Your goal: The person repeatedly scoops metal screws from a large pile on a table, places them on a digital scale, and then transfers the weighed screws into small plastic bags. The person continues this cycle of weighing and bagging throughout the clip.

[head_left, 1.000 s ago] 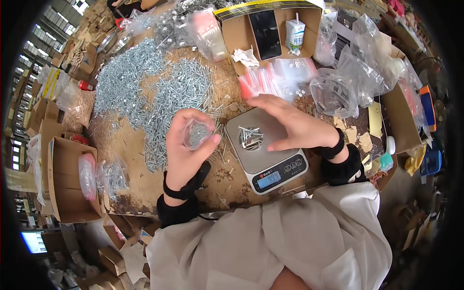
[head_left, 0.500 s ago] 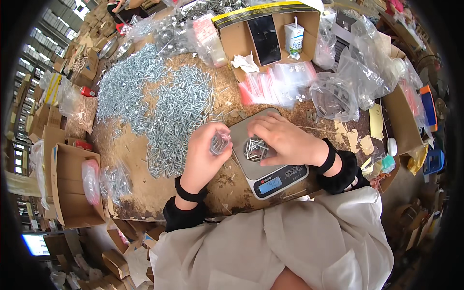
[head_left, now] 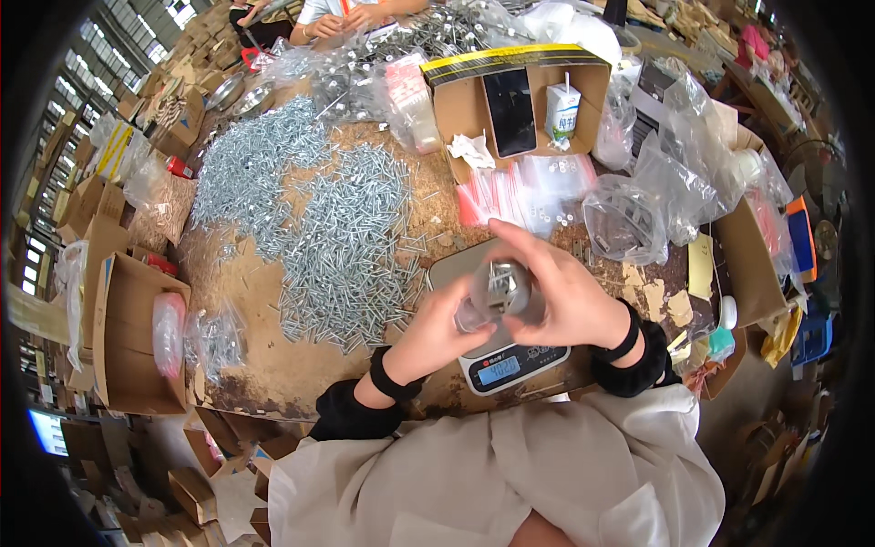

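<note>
My right hand (head_left: 579, 296) is curled round a small see-through round cup (head_left: 506, 286) with silvery metal pieces inside. My left hand (head_left: 430, 335) closes on a clear plastic bag (head_left: 468, 315), its mouth close against the cup; motion blurs both, and what the bag contains cannot be made out. Both hands are above the digital kitchen scale (head_left: 446, 271), whose display is lit. To the left of my hands lies a large heap of silvery screws (head_left: 351, 237).
Flat zip bags (head_left: 529, 187) lie beyond the scale, before a cardboard box (head_left: 447, 109) holding a phone (head_left: 509, 111) and a drink carton (head_left: 562, 114). Clear bags of parts (head_left: 629, 219) crowd the right. An open carton (head_left: 137, 337) stands left. Another person's hands (head_left: 342, 20) show at the far edge.
My right hand has lifted the cup off the scale. My left hand has brought the bag rightward to meet it. The scale's reading has changed, and another person's hands have come into view.
</note>
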The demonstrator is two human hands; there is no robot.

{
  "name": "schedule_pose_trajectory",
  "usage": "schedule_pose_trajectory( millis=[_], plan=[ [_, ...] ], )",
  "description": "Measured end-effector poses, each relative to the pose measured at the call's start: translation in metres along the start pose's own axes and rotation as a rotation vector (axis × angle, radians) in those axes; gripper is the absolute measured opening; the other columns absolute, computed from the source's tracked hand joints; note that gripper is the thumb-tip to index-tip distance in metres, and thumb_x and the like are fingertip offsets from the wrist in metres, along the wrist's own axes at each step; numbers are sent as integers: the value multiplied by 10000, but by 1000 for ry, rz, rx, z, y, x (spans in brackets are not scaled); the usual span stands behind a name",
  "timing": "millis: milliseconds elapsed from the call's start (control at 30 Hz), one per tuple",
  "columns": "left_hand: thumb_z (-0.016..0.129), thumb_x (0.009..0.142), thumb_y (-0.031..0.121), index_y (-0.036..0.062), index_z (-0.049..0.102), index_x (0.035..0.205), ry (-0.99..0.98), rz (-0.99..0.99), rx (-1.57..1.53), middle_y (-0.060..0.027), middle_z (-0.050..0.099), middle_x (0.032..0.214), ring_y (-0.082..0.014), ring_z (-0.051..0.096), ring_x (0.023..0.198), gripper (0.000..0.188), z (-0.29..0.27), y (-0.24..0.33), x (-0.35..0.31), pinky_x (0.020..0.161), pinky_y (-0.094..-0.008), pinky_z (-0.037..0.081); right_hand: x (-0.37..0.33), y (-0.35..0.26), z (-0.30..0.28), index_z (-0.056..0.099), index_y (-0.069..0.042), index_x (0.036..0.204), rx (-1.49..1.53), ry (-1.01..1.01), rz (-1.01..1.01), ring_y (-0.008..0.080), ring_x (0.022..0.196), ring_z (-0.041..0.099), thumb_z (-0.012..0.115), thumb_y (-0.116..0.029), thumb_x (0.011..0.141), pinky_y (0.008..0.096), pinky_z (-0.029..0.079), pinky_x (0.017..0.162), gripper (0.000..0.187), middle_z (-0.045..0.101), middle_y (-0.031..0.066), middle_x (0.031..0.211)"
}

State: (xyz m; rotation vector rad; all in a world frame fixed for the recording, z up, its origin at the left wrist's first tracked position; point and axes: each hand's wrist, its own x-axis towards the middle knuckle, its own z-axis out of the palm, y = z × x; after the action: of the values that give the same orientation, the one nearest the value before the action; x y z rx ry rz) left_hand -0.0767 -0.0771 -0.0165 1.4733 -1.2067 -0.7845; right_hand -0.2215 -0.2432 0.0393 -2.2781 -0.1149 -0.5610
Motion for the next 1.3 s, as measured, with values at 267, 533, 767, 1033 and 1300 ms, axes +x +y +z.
schedule_pose_trajectory(
  millis=[267,533,767,1033,1300],
  plan=[
    [797,819,55,22,528,1297,-176,-72,-369,-29,652,1171,-113,625,1085,550,17,-15,6,945,-299,498,1,-9,4,443,-30,1468,-286,-30,-117,378,749,641,754,-294,655,435,516,700,909,664,160,882],
    [794,837,69,33,480,1386,-200,-62,-397,-46,618,1261,-131,590,1165,633,16,-10,3,996,-321,479,-3,-5,1,458,-30,1458,-119,-112,80,333,718,645,689,-420,810,383,505,690,791,660,142,841],
    [789,847,51,43,525,1353,-213,-50,-376,-41,620,1241,-125,585,1143,570,11,-4,2,975,-307,485,-7,3,-9,509,-20,1409,418,-1,305,122,817,592,575,-262,990,275,461,750,488,635,23,865],
    [773,860,35,39,585,1180,-193,-66,-401,-13,644,1137,-92,596,1057,371,13,-4,3,894,-277,499,2,16,4,558,-31,1320,-2,-79,-47,339,1014,625,760,-230,834,399,506,883,563,607,160,1114],
    [699,820,-57,43,502,1296,-285,-95,-355,-8,568,984,-73,542,918,525,4,-10,-2,819,-250,441,-7,44,-1,486,-20,1417,382,-130,326,241,1208,594,722,-133,840,398,440,1053,634,604,142,1309]
  ],
)
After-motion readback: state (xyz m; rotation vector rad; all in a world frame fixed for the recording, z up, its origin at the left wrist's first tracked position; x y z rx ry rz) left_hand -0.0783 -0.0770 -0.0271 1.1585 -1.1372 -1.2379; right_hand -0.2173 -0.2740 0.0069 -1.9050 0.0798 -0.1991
